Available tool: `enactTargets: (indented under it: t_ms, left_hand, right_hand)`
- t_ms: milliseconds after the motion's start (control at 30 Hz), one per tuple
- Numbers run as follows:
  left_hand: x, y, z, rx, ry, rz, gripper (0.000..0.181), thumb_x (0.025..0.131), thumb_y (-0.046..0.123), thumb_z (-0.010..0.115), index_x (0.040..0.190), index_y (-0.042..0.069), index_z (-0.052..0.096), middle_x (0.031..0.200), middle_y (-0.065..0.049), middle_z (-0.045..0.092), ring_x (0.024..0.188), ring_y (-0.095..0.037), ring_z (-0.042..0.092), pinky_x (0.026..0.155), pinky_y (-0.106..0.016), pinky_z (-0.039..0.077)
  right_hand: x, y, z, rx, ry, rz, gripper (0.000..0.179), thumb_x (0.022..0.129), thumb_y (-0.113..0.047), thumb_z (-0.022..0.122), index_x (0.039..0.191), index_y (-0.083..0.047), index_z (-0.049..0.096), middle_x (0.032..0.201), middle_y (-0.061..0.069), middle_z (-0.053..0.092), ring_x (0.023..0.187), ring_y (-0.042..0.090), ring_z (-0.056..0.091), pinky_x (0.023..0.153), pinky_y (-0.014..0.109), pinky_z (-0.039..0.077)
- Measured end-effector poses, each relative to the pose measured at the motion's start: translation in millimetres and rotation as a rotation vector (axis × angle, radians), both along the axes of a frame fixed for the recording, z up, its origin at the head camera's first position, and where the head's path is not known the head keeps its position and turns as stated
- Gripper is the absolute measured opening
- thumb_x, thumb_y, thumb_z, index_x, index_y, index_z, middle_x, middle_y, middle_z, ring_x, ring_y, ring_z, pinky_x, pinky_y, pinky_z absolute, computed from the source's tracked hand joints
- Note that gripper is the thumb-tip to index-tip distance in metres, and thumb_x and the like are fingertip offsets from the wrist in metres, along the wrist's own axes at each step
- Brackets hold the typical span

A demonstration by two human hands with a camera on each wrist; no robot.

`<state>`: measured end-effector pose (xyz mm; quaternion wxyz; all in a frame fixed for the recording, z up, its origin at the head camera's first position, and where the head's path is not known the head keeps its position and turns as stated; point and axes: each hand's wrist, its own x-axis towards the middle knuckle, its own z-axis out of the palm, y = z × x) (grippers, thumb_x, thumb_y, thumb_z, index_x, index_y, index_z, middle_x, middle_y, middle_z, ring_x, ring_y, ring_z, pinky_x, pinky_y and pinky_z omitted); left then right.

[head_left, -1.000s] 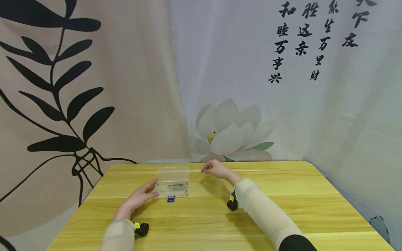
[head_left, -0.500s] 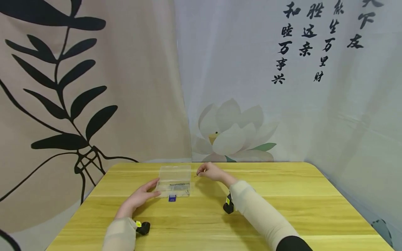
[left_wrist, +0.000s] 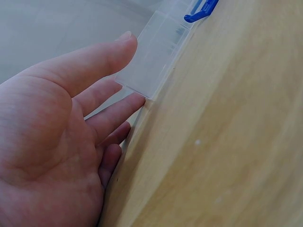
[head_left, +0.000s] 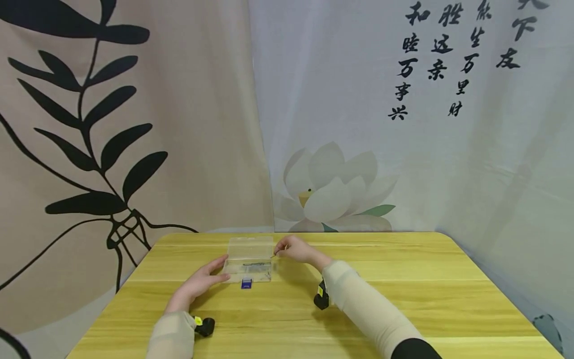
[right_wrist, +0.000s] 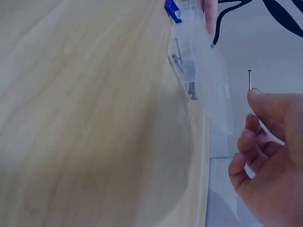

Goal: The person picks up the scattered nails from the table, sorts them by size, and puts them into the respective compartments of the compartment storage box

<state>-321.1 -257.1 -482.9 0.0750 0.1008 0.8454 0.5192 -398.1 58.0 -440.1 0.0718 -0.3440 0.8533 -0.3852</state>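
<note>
A clear plastic box (head_left: 233, 268) lies on the table with its lid (head_left: 251, 247) raised at the back and a blue latch (head_left: 246, 283) at the front. In the right wrist view, several metal nails or screws (right_wrist: 191, 91) lie inside it. My left hand (head_left: 203, 280) rests against the box's left end, thumb apart from the nearly straight fingers; the left wrist view has fingertips (left_wrist: 139, 99) touching its edge. At the box's right side, my right hand (head_left: 296, 248) pinches a thin metal nail (right_wrist: 250, 79) between thumb and finger, head pointing away from the hand.
The wooden table (head_left: 269, 319) carries the box near its far edge. Behind it hangs a curtain (head_left: 215, 124) printed with leaves, a flower and characters. Small black wrist cameras (head_left: 205, 327) sit by both sleeves.
My right hand has moved left with the nail, closer to the box's right edge. The left hand stays at the box. The head view shifted slightly at first.
</note>
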Motion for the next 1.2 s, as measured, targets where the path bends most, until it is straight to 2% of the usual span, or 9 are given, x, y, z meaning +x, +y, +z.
enactTargets:
  t_ms: [233, 367, 500, 600, 833, 967, 1200]
  left_hand:
    - [-0.4, 1.3, -0.3, -0.003, 0.000, 0.002, 0.074, 0.093, 0.025, 0.066, 0.153, 0.005, 0.027, 0.153, -0.026, 0.028, 0.140, -0.045, 0.022, 0.108, -0.064, 0.021]
    - [-1.2, 1.5, -0.6, -0.006, -0.001, 0.008, 0.073, 0.094, 0.025, 0.066, 0.153, 0.004, 0.027, 0.153, -0.026, 0.028, 0.140, -0.045, 0.022, 0.108, -0.063, 0.021]
    - [-1.8, 1.1, -1.2, -0.010, -0.005, 0.010, 0.074, 0.094, 0.025, 0.066, 0.153, 0.005, 0.026, 0.153, -0.025, 0.027, 0.140, -0.045, 0.021, 0.109, -0.064, 0.020]
    - [-2.0, 0.9, -1.3, -0.013, -0.004, 0.010, 0.074, 0.094, 0.025, 0.066, 0.153, 0.005, 0.026, 0.153, -0.025, 0.028, 0.140, -0.045, 0.021, 0.109, -0.064, 0.019]
    - [-1.0, 1.4, -0.3, -0.005, -0.004, 0.013, 0.073, 0.094, 0.023, 0.065, 0.153, 0.004, 0.027, 0.153, -0.025, 0.028, 0.140, -0.044, 0.021, 0.109, -0.063, 0.020]
    - [-0.7, 1.2, -0.7, -0.010, -0.001, 0.012, 0.072, 0.094, 0.023, 0.065, 0.153, 0.004, 0.026, 0.153, -0.025, 0.028, 0.140, -0.044, 0.021, 0.109, -0.063, 0.019]
    - [-1.4, 1.3, -1.8, -0.018, 0.004, 0.019, 0.072, 0.094, 0.023, 0.065, 0.152, 0.004, 0.027, 0.153, -0.025, 0.028, 0.140, -0.044, 0.021, 0.110, -0.062, 0.018]
  right_hand:
    - [2.5, -9, -0.9, 0.035, 0.060, 0.032, 0.011, 0.092, -0.004, 0.063, 0.096, -0.001, 0.073, 0.097, 0.004, 0.070, 0.082, 0.009, 0.056, 0.073, 0.025, 0.047]
    - [4.6, -15, -0.6, 0.040, 0.052, 0.051, 0.011, 0.093, -0.003, 0.062, 0.096, -0.001, 0.072, 0.097, 0.005, 0.070, 0.077, 0.007, 0.053, 0.070, 0.024, 0.046]
    - [7.1, -21, -1.2, 0.026, 0.034, 0.036, 0.011, 0.092, -0.002, 0.062, 0.094, -0.003, 0.072, 0.094, 0.003, 0.070, 0.074, 0.006, 0.052, 0.066, 0.022, 0.046]
    - [9.7, -25, -2.5, 0.017, 0.053, 0.015, 0.010, 0.090, -0.001, 0.063, 0.091, -0.002, 0.072, 0.091, 0.004, 0.070, 0.072, 0.006, 0.051, 0.064, 0.022, 0.046]
    - [17.7, -34, -6.7, 0.065, 0.153, -0.049, 0.010, 0.086, -0.001, 0.067, 0.086, -0.007, 0.075, 0.089, -0.001, 0.066, 0.086, 0.011, 0.054, 0.080, 0.028, 0.046]
    - [20.0, -38, -12.4, 0.081, 0.147, -0.086, 0.008, 0.085, -0.004, 0.069, 0.085, -0.009, 0.075, 0.088, -0.005, 0.058, 0.085, 0.010, 0.052, 0.081, 0.029, 0.046]
    - [25.2, -42, -19.8, 0.093, 0.127, -0.084, 0.009, 0.086, -0.003, 0.069, 0.085, -0.010, 0.075, 0.085, -0.007, 0.054, 0.078, 0.007, 0.049, 0.080, 0.027, 0.047]
